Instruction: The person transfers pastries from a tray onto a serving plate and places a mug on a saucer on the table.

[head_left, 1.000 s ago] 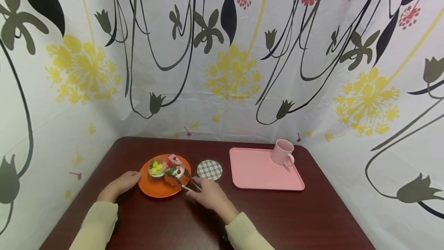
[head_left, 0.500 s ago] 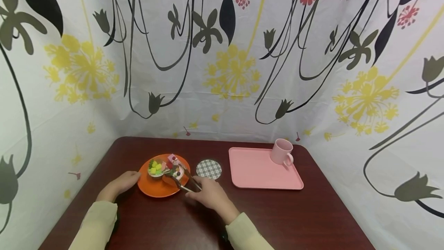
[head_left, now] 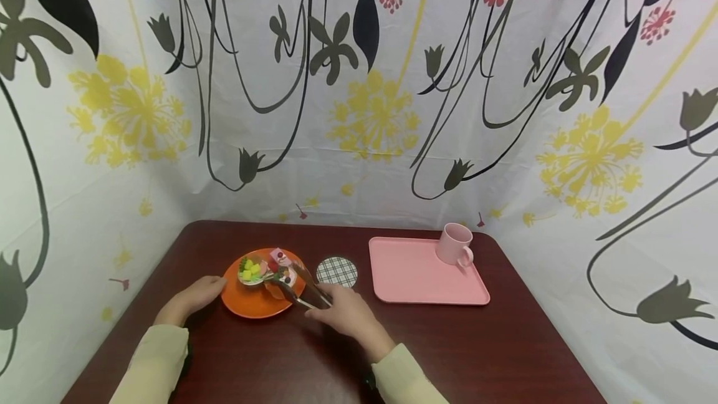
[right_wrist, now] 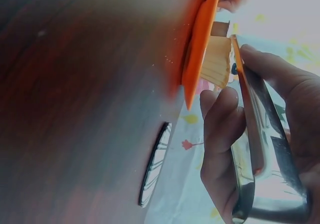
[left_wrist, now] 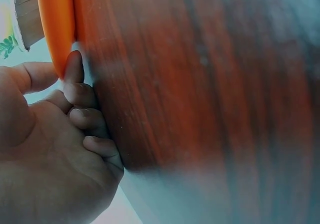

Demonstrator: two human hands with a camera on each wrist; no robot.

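Observation:
My left hand (head_left: 195, 297) pinches the near-left rim of an orange plate (head_left: 241, 305); in the left wrist view the thumb is above the rim and a finger below. On the plate sit a cupcake with yellow and green topping (head_left: 251, 269), a pink cake piece (head_left: 280, 257) and a berry-topped cupcake (head_left: 288, 277) in a tan wrapper. My right hand (head_left: 352, 315) grips metal tongs (right_wrist: 257, 124), thumb on one arm and fingers on the other. The tongs' arms stand apart, tips at the berry-topped cupcake; whether they touch it, I cannot tell.
A round checked coaster (head_left: 336, 272) lies right of the plate. Farther right is a pink tray (head_left: 421, 279) with a pink mug (head_left: 455, 245) at its back right corner. Patterned cloth (head_left: 359, 111) hangs behind the dark wooden table (head_left: 505, 354).
My right hand and the tongs have shifted slightly right and toward me. The left hand keeps its hold on the plate, and the cakes stay where they were.

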